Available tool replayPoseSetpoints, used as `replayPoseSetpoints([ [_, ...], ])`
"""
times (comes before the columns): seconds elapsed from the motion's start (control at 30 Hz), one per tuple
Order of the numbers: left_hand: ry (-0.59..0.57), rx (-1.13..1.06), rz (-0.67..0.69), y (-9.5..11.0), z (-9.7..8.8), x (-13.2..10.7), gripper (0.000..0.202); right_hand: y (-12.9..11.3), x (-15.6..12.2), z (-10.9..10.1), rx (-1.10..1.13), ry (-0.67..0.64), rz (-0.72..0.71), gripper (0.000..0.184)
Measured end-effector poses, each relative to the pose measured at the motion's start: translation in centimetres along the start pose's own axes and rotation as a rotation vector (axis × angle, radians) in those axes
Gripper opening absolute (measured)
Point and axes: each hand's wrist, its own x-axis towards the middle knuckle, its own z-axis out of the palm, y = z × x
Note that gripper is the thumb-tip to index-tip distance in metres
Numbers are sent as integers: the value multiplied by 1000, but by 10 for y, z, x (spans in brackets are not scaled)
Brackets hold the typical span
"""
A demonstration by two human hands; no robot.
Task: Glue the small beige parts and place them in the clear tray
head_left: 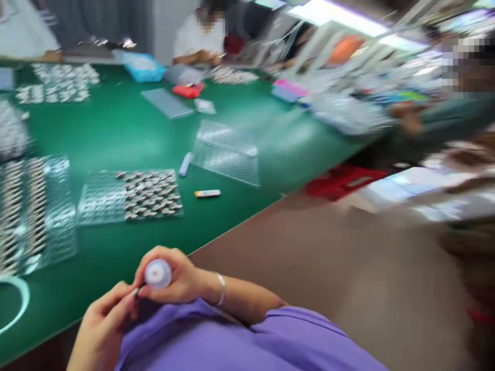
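Note:
My right hand (178, 275) is closed round a small white round roll (158, 273), its flat face turned toward me. My left hand (102, 324) pinches something thin at the roll's left edge; I cannot make out what. Both hands hover over the near edge of the green table (116, 134), above my purple garment (240, 340). A bangle sits on my right wrist.
Clear plastic trays (131, 198) partly filled with small metal parts lie ahead, with an empty tray (228, 152), a white tube (185, 164) and a small orange-tipped stick (208, 194). Other people sit at the far end and the right. A red crate (340, 180) stands on the floor.

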Motion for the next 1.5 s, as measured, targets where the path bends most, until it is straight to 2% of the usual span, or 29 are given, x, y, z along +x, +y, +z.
replayPoseSetpoints([
  [0.13, -22, -24, 11, 8, 9, -8, 36, -3, -4, 1, 145, 44, -24, 30],
  [0.27, -33, -2, 17, 16, 14, -12, 34, -6, -7, 5, 166, 61, -33, 31],
  [0.47, -43, -1, 20, 14, 15, -13, 32, -1, -9, 6, 177, 75, -81, 31],
  [0.67, -22, 2, 21, 13, 18, -13, 31, 1, -12, 8, 178, 77, -28, 28],
  [1.1, -8, -3, 28, 13, 23, -15, 29, 3, -13, 12, 239, 132, -119, 29],
  [1.37, -10, 14, 49, 14, 23, -14, 31, 6, -15, 15, 237, 136, -71, 31],
  [1.5, -58, 109, 101, 12, 15, -14, 26, 5, -13, 8, 205, 106, -12, 34],
])
